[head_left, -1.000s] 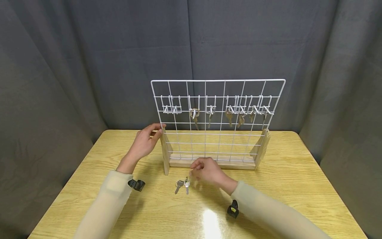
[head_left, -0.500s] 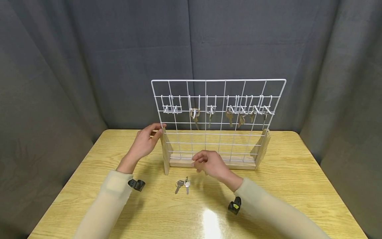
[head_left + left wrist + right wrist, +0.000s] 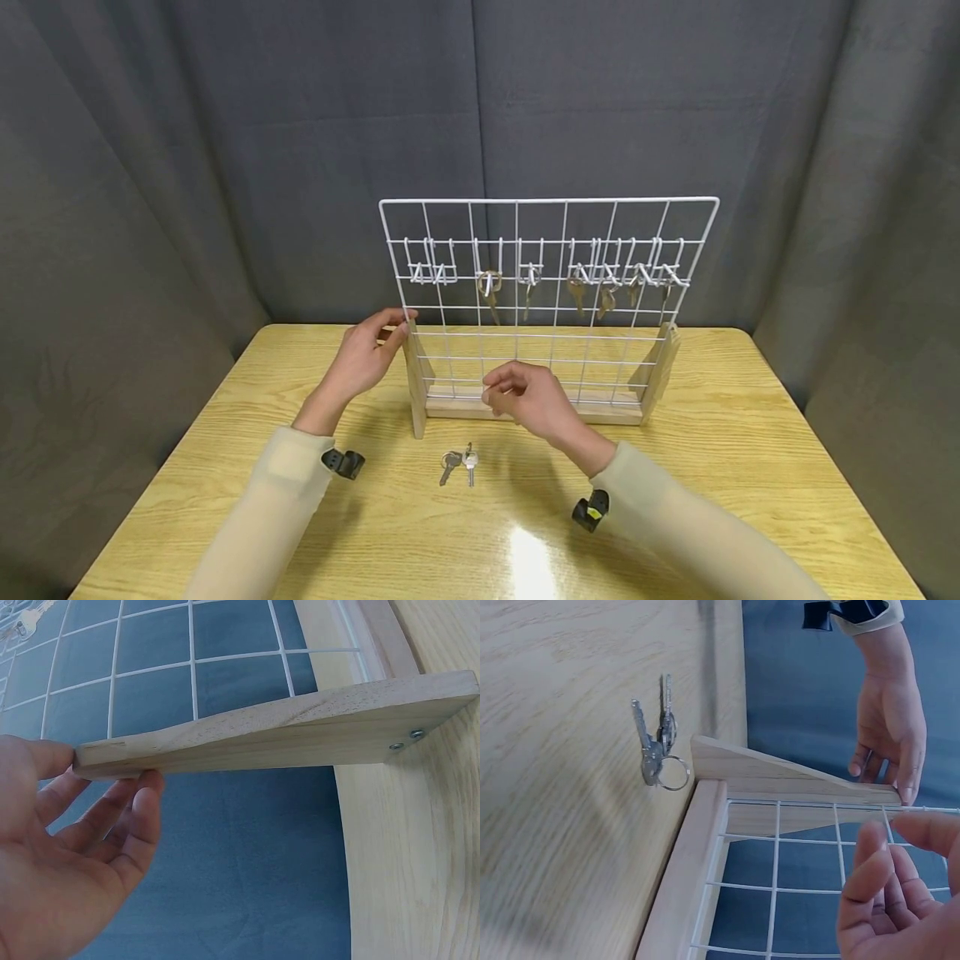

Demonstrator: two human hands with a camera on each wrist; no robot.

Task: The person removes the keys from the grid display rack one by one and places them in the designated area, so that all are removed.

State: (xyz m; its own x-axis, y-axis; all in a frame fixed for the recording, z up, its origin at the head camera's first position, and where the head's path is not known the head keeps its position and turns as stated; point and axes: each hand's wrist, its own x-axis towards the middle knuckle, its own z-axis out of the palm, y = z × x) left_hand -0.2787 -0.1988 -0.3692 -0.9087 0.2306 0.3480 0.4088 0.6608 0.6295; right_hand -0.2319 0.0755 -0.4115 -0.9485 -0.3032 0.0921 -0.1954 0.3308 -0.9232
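Keys lay on the table at eight o'clock from the right hand, its fingers half curled, any hold unclear; at nine o'clock the left hand pinched the rack's wooden side

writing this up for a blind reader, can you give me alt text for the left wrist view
A left hand pinches one end of a wooden side piece. Above it stretches a white wire grid, with a key at the picture's top left; two screws show near the piece's other end, and a table lies at the right.
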